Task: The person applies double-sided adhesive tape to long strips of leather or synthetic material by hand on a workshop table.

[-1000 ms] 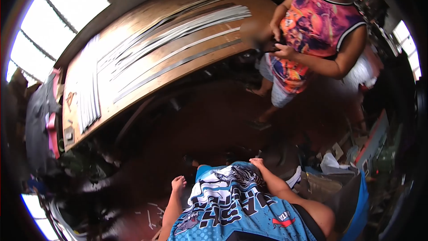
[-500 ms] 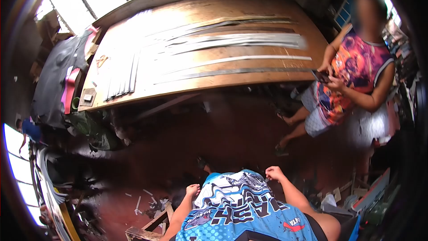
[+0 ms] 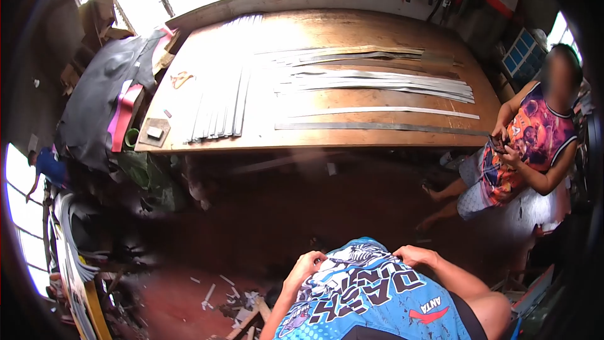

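Note:
Low in the view, I wear a blue and white printed jersey (image 3: 371,286). My left hand (image 3: 308,264) is closed at the jersey's left edge, its fingers curled on the cloth. At the opposite edge, my right hand (image 3: 416,256) also pinches the jersey; its fingertips are partly hidden by the cloth. Both hands are well short of the large wooden table (image 3: 377,141). On that table lie a bundle of pale strips (image 3: 384,83), a single white strip (image 3: 390,111), a long grey strip (image 3: 384,127) and several dark strips (image 3: 220,110).
A person (image 3: 531,132) stands at the table's right, holding a phone (image 3: 497,145). Black sheet material (image 3: 100,97) is draped left of the table. Scraps (image 3: 211,293) litter the floor near wooden pieces (image 3: 251,318). Another person (image 3: 49,167) appears at far left.
Both hands have come up onto the jersey's edges and taken hold of the cloth. The view has shifted, so the table and the standing person appear lower and further right.

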A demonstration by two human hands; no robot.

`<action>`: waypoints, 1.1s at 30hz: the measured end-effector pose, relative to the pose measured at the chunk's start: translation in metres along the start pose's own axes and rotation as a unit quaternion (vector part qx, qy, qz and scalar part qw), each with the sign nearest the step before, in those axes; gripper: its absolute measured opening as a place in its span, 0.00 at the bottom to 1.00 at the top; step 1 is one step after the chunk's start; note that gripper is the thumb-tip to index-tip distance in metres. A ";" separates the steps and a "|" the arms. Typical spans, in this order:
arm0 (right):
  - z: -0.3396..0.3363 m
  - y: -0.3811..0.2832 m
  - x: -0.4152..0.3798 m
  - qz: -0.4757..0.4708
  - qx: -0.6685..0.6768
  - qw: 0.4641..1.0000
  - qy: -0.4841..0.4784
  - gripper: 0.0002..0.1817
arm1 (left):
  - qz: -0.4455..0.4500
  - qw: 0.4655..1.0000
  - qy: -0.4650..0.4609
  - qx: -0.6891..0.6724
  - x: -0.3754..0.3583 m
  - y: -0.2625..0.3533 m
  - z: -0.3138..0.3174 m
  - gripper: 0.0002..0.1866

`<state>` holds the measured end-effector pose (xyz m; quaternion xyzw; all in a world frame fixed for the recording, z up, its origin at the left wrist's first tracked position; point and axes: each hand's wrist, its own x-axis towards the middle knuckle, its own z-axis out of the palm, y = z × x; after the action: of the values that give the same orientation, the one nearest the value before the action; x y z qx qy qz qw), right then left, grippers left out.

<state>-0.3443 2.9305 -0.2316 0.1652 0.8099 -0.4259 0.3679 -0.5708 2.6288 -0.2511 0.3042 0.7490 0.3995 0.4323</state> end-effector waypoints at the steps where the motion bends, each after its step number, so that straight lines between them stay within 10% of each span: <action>1: -0.002 -0.009 0.009 -0.006 -0.035 0.999 0.003 0.18 | 0.013 1.000 0.004 0.001 -0.004 -0.013 -0.008 0.13; 15: -0.021 -0.118 0.028 -0.101 -0.069 0.974 0.192 0.26 | -0.005 0.995 0.046 -0.089 -0.022 -0.039 -0.058 0.25; 24: -0.054 -0.185 0.047 -0.247 -0.104 0.960 0.082 0.18 | -0.002 0.983 0.180 -0.046 -0.056 -0.028 -0.062 0.13; 33: -0.076 -0.238 0.100 -0.037 -0.160 0.985 -0.045 0.10 | 0.056 0.954 0.251 -0.154 -0.080 -0.061 -0.059 0.18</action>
<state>-0.5848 2.8489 -0.1426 0.0547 0.8558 -0.3108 0.4099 -0.5949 2.5146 -0.2530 0.1654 0.7444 0.5972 0.2485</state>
